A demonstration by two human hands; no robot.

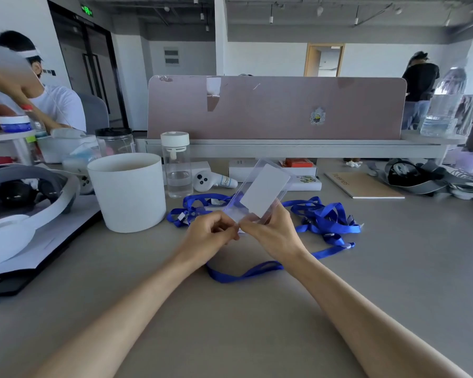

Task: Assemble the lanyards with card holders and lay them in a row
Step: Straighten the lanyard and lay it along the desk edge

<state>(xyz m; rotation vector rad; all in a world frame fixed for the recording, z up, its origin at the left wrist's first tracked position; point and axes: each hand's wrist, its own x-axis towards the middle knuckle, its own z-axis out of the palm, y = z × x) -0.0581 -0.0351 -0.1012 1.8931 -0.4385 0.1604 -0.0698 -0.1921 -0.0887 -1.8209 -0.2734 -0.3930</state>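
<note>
Both forearms reach in from the near table (230, 336) edge, over bare grey surface. Left hand (208, 230) is curled nearly closed, fingertips pinching something small at the holder's lower end; what exactly, I cannot tell. Right hand (271, 230) grips the clear card holder (260, 192) at its bottom, tilting it up and away, a white card (265, 190) inside. Blue lanyards (320, 216) lie tangled just behind the hands, one strap (243, 274) looping under the wrists. White tub (129, 192) stands near left; open tabletop lies right.
</note>
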